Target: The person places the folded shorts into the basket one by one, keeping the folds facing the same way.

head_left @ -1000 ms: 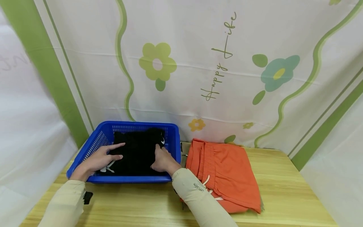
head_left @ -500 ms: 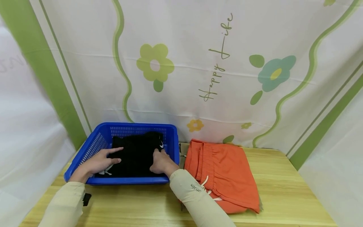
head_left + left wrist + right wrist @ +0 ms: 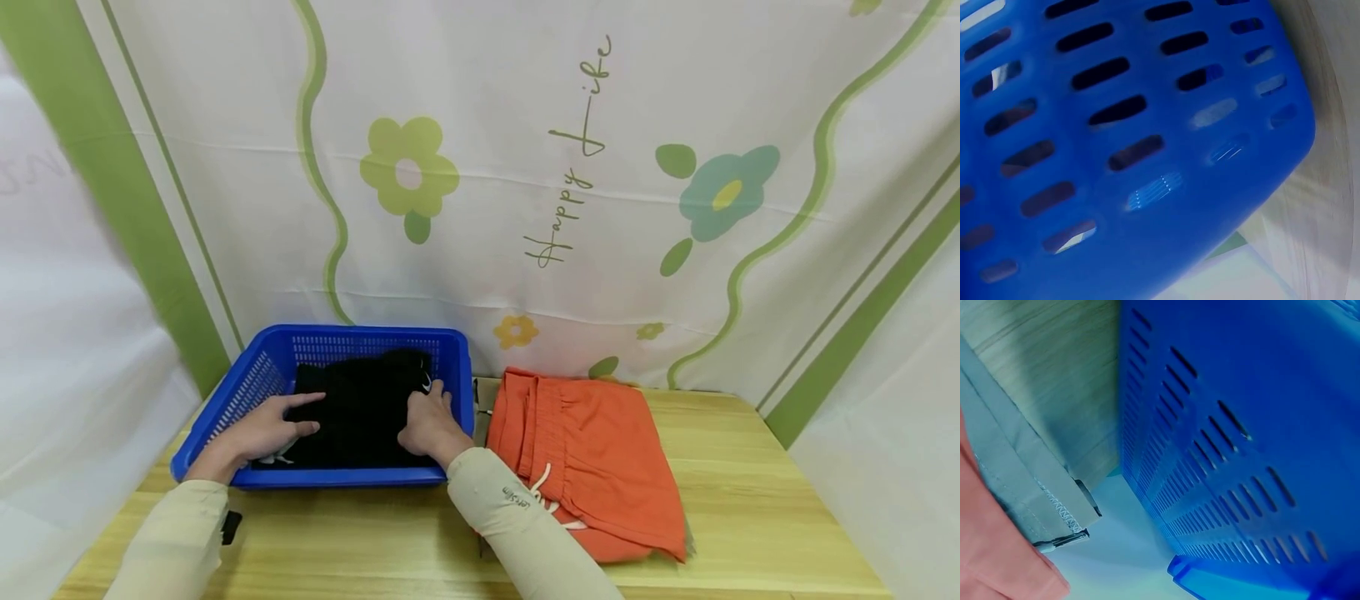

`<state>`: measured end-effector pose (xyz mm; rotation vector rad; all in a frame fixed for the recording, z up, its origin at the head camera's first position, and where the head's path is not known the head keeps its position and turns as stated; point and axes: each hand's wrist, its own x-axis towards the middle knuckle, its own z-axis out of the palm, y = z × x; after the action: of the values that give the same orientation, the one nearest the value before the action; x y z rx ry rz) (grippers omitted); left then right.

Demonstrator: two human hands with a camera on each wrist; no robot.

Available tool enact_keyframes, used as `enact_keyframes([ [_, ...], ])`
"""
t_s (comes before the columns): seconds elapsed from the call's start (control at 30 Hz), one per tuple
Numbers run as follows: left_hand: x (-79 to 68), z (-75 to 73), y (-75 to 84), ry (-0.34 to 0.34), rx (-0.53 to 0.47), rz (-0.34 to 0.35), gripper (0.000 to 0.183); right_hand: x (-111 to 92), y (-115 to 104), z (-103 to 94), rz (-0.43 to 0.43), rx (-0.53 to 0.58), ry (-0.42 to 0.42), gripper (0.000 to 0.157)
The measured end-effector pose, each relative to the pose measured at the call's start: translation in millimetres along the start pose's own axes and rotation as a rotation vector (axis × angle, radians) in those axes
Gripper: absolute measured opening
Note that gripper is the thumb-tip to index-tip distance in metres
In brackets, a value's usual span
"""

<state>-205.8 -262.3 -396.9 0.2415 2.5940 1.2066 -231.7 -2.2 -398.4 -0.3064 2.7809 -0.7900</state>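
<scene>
A folded black garment (image 3: 352,412) with a white drawstring and a small white logo lies in a blue plastic basket (image 3: 337,477). Reaching over the basket's left side, my left hand (image 3: 258,433) rests on the garment's left part, index finger and thumb straight and spread. My right hand (image 3: 433,425) presses on its right part just below the logo, the fingers pointing away from me and partly hidden. Both wrist views show the basket's slotted wall (image 3: 1166,150) from outside, and neither hand appears in them.
Folded orange drawstring shorts (image 3: 600,458) lie right of the basket on the wooden table (image 3: 750,500). Under them shows a greyish garment (image 3: 1029,456) with a zip pull at its edge. A printed curtain (image 3: 480,250) hangs close behind the basket.
The head view has shifted slightly. Both hands stay on the black garment, while the right hand's fingers have spread a little toward the logo.
</scene>
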Motion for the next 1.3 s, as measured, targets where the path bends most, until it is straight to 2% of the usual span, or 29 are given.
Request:
enact_keyframes([
  [0.2,1.7,-0.7,0.4,0.031,0.026,0.017,0.061,0.7,-0.1,-0.1,-0.034,-0.046,0.059,0.024],
  [0.4,1.8,-1.0,1.4,0.108,0.18,0.076,0.057,0.4,-0.1,1.1,-0.065,-0.144,0.088,0.017],
  [0.57,1.3,-0.3,3.2,0.121,0.228,0.09,0.055,1.8,0.7,3.0,-0.075,-0.229,0.066,0.013],
  [0.73,0.6,1.0,3.6,0.115,0.225,0.091,0.056,2.2,1.3,4.4,-0.079,-0.245,0.023,0.013],
  [0.83,0.6,2.2,2.7,0.146,0.238,0.086,0.059,2.0,1.0,4.8,-0.085,-0.241,0.009,0.013],
  [1.0,2.8,4.1,1.0,0.208,0.321,0.128,0.064,2.1,1.0,5.6,-0.09,-0.252,0.003,0.015],
  [1.13,4.1,5.2,0.6,0.194,0.362,0.157,0.063,1.8,0.6,6.2,-0.093,-0.268,-0.003,0.016],
  [1.3,6.0,5.0,0.5,0.169,0.373,0.154,0.063,1.4,0.5,5.7,-0.09,-0.269,-0.002,0.016],
])
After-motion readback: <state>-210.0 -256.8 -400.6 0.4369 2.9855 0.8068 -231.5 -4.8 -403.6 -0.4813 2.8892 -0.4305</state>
